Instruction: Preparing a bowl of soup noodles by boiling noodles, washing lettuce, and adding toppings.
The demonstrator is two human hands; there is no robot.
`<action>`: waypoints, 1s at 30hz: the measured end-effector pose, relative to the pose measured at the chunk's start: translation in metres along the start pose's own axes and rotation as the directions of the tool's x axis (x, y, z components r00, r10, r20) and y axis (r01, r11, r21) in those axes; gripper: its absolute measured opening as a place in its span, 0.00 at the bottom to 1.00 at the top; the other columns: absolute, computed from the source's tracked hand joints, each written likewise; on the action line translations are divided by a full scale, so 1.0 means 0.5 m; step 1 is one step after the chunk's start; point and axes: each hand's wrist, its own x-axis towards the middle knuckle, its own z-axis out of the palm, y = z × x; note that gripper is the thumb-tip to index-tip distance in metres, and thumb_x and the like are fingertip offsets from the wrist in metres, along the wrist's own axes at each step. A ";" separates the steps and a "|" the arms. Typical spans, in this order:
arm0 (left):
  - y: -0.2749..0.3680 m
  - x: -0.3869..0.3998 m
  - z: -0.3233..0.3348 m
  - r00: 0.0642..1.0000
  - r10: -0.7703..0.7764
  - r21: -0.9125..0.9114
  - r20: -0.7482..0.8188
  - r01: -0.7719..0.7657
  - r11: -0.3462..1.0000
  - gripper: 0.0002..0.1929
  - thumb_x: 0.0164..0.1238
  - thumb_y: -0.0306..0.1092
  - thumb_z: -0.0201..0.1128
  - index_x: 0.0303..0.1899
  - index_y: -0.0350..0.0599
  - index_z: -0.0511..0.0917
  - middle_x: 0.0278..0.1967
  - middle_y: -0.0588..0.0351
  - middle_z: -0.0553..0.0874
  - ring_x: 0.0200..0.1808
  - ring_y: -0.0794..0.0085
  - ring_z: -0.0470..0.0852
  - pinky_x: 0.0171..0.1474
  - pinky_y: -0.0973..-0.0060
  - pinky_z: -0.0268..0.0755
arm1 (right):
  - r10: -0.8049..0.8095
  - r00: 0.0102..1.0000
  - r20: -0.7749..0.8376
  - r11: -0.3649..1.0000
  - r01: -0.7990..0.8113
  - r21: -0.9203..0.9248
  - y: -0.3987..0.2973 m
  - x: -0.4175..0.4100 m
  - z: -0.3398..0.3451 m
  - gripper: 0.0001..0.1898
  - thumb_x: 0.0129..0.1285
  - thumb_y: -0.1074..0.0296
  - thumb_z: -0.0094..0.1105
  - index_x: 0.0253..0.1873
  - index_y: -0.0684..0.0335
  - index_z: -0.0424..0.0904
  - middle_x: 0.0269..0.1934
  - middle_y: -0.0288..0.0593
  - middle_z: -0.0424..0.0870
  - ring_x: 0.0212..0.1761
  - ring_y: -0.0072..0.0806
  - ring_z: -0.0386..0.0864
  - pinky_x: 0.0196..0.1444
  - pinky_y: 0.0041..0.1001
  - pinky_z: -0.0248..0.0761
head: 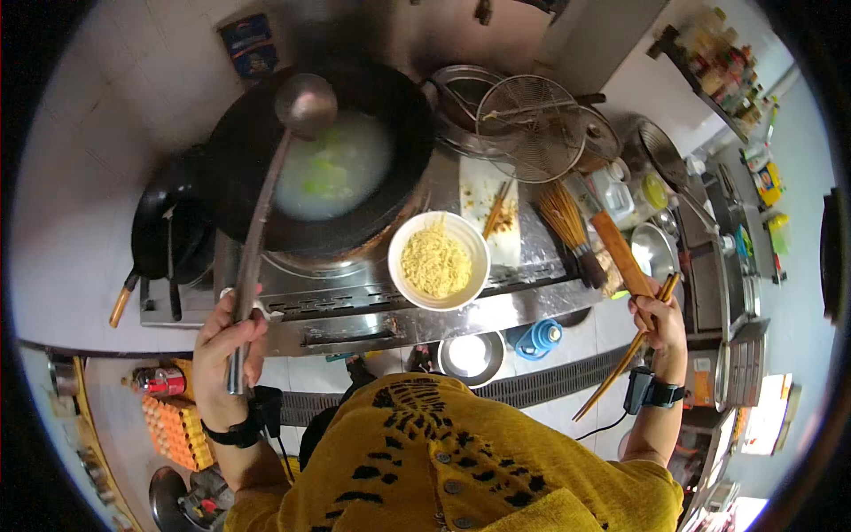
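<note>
My left hand (229, 339) grips the long metal handle of a ladle (307, 103). The ladle's bowl hangs over a large black wok (405, 133) that holds cloudy liquid with pale green pieces in it. In my right hand (658, 316) are a flat wooden handle (621, 253) and a pair of wooden chopsticks (608, 382) pointing down and to the left. The wooden handle appears to belong to the round wire-mesh strainer (532, 143) at the back of the stove. Between my hands, a white bowl (481, 256) of yellow noodles (435, 259) stands at the steel stove's front.
A smaller black pan (149, 233) sits left of the wok. Right of the bowl lie a soiled white cloth or board (475, 206) and a bamboo wok brush (565, 216). A metal basin (495, 372) and blue jug (540, 339) stand below; stacked egg trays (176, 432) are at left.
</note>
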 end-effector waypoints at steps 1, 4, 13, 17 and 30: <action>-0.003 -0.001 0.005 0.999 -0.022 0.042 -0.030 0.023 0.999 0.25 0.55 0.24 0.58 0.57 0.32 0.66 0.28 0.48 0.78 0.09 0.75 0.69 0.10 0.84 0.58 | -0.017 1.000 -0.008 1.000 0.017 -0.019 0.002 0.017 -0.001 0.23 0.54 0.71 0.53 0.55 0.72 0.71 0.24 0.43 0.75 0.10 0.18 0.60 0.12 0.16 0.52; -0.016 0.014 0.019 0.995 -0.026 0.255 -0.092 0.049 0.966 0.25 0.56 0.23 0.59 0.57 0.35 0.64 0.27 0.53 0.78 0.11 0.76 0.71 0.13 0.84 0.60 | -0.062 0.997 0.036 0.998 0.063 -0.025 -0.020 0.031 -0.002 0.25 0.52 0.69 0.56 0.56 0.73 0.70 0.24 0.43 0.74 0.11 0.17 0.62 0.11 0.15 0.53; -0.058 0.044 0.008 0.962 0.256 0.921 -0.100 -0.008 0.391 0.28 0.55 0.23 0.63 0.59 0.38 0.63 0.31 0.51 0.80 0.28 0.72 0.76 0.32 0.78 0.68 | -0.679 0.688 0.256 0.529 0.700 -0.479 -0.022 0.109 0.134 0.30 0.49 0.83 0.57 0.61 0.64 0.71 0.37 0.46 0.82 0.22 0.25 0.74 0.23 0.26 0.68; -0.068 0.006 0.032 0.956 0.268 0.857 -0.118 -0.039 0.514 0.30 0.54 0.24 0.64 0.59 0.38 0.63 0.29 0.51 0.78 0.31 0.74 0.74 0.35 0.78 0.67 | -0.751 0.457 0.477 -0.138 0.598 -0.790 -0.056 0.148 0.304 0.34 0.42 0.80 0.61 0.60 0.51 0.73 0.31 0.50 0.78 0.24 0.40 0.78 0.27 0.34 0.73; -0.074 -0.071 0.057 0.925 0.372 0.909 -0.072 -0.092 0.406 0.27 0.53 0.25 0.65 0.58 0.41 0.68 0.31 0.46 0.82 0.29 0.66 0.79 0.34 0.75 0.69 | -0.702 0.546 0.457 0.081 0.699 -0.711 -0.104 0.189 0.332 0.26 0.50 0.71 0.63 0.58 0.51 0.75 0.34 0.51 0.82 0.32 0.47 0.80 0.35 0.39 0.74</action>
